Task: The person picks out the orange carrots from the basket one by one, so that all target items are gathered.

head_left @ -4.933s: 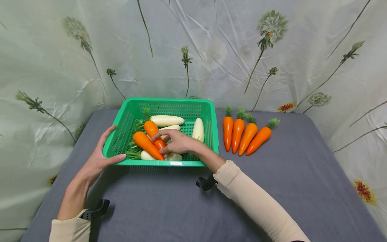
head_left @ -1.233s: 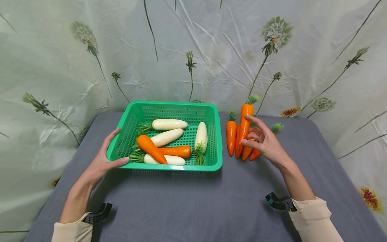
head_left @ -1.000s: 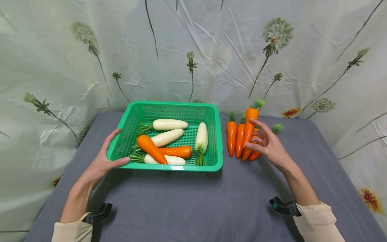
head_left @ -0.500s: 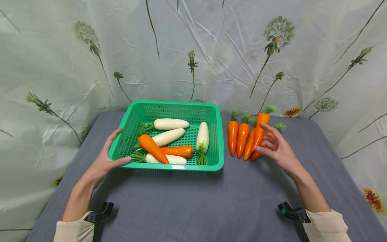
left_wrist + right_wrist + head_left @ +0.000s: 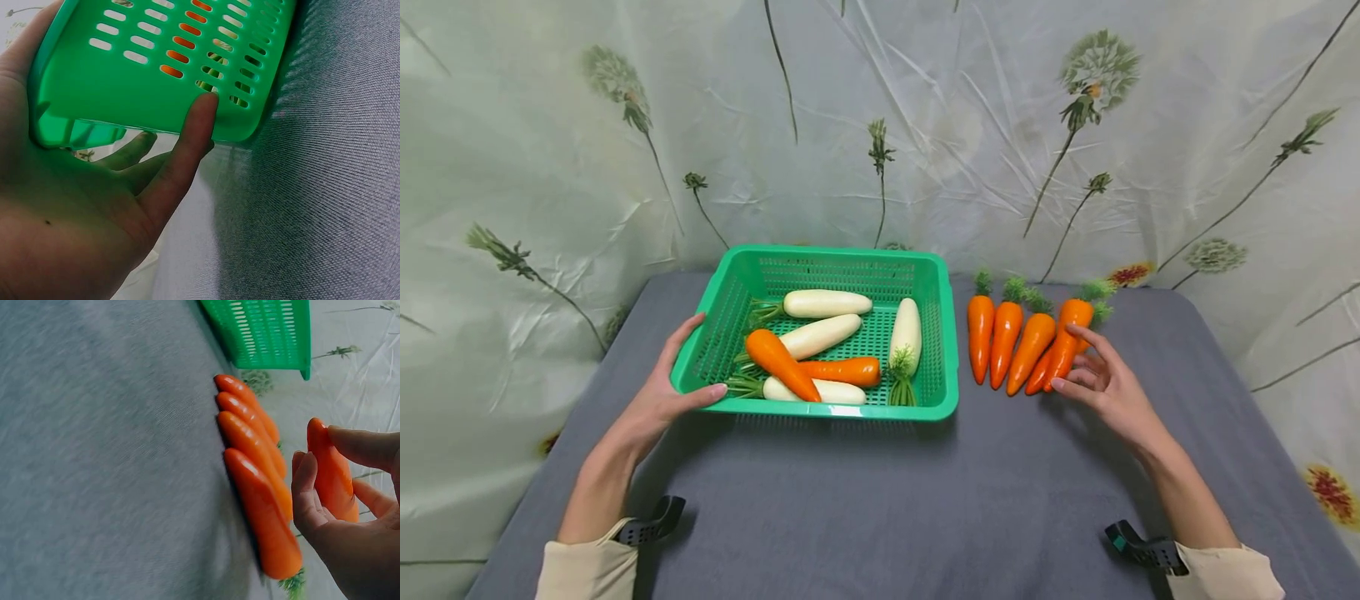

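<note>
A carrot (image 5: 1067, 346) is in the right hand (image 5: 1116, 392), pinched between thumb and fingers, its leafy top pointing toward the back; the right wrist view shows it raised off the cloth. Below and beside it, four more carrots (image 5: 1030, 354) lie side by side on the table, the rightmost partly hidden from the head view.

To their left, well apart from the right hand, stands a green basket (image 5: 917, 411). The left hand (image 5: 662, 392) grips its near left corner — thumb on the near rim, fingers spread along the side wall. Inside lie four white radishes (image 5: 827, 303) and two orange carrots (image 5: 782, 364), one slanting over the other.

The table (image 5: 887, 500) wears a plain dark grey cloth, with soft shadows under the basket and both arms. Behind it and along both sides hangs a shiny, creased pale sheet (image 5: 955, 192) — printed with dandelions, long stems and a few red-and-yellow flowers.
</note>
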Demonstrator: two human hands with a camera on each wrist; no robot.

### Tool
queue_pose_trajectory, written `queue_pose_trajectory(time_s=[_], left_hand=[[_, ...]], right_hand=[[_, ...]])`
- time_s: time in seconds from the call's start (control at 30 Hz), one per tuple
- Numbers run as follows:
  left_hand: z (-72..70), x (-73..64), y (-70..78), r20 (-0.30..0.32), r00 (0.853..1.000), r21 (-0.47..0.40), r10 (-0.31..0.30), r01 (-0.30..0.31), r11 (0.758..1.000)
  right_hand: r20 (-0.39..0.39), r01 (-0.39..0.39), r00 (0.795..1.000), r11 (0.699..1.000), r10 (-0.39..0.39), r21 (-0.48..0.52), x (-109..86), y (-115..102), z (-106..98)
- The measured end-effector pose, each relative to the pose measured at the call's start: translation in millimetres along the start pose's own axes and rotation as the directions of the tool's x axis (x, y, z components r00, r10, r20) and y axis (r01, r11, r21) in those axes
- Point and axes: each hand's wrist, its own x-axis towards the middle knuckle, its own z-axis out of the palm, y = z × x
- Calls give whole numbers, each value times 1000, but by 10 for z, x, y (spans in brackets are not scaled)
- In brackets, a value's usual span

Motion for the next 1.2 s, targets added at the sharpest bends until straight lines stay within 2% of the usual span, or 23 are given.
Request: queue_pose_trajectory(time_s=[0.13, 0.3, 0.63, 0.73, 0.93, 1.2], left_hand=[[3, 8, 11, 1, 1000, 1, -6, 6, 1000], [8, -5, 17, 10, 1000, -11, -13, 14, 1000], [10, -27, 30, 8, 1000, -11, -14, 14, 1000], [14, -31, 31, 6, 1000, -13, -10, 10, 1000], [18, -31, 31, 12, 1000, -26, 11, -10, 1000], [10, -32, 24, 14, 1000, -36, 8, -8, 999]], right_hand=[[-20, -4, 1000, 999, 4, -43, -36, 37, -10], [-52, -49, 998, 991, 43, -125, -75, 75, -12], [-74, -83, 994, 995, 79, -52, -82, 131, 2], [-97, -98, 991, 993, 92, -62, -80, 140, 3], [-145, -179, 977, 972, 157, -154, -81, 159, -7], [-101, -238, 970, 943, 220, -232, -58, 202, 9]])
